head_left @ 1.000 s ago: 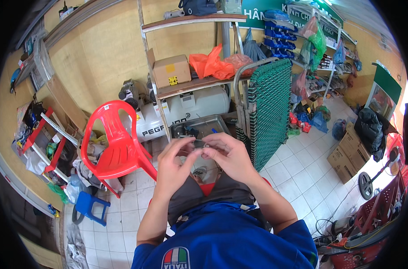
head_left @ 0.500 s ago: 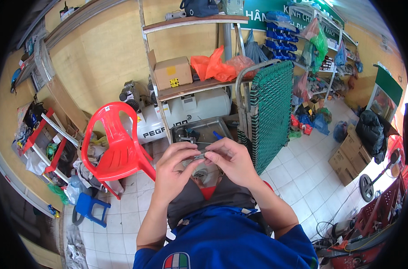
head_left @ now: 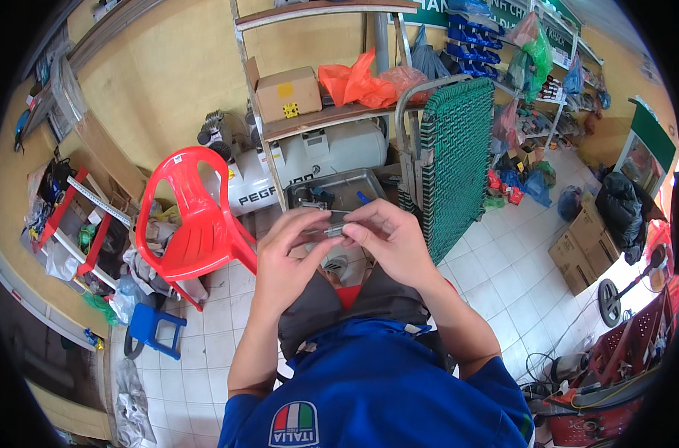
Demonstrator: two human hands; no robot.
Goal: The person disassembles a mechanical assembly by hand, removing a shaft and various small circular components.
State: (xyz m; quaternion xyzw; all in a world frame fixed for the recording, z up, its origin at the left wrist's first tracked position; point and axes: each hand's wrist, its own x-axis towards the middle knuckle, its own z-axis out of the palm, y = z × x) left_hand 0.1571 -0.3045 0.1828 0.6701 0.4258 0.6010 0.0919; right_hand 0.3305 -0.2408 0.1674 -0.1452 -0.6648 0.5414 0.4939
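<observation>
Above my lap, both hands meet around a small silvery metal piece [head_left: 335,230], roughly cylindrical. My left hand [head_left: 287,250] pinches its left end between curled fingers and thumb. At the other end, my right hand [head_left: 388,239] has its thumb and fingertips closed on it. A thin, straight, pale line also shows between the index fingertips; its kind is too small to make out. Beyond the hands a grey metal tray [head_left: 351,187] holds dark tools or parts, and something blue sticks up behind my right fingers.
A red plastic chair [head_left: 197,250] stands left of my hands, with a blue stool [head_left: 156,327] near it. A green woven folding bed [head_left: 459,164] leans to the right. Behind are an air compressor [head_left: 339,157] and a shelf with a cardboard box [head_left: 289,95]. More boxes [head_left: 584,250] sit far right.
The view has tilted down slightly, so the room and my hands appear higher. Both hands keep their grip on the metal piece, with the fingers slightly shifted.
</observation>
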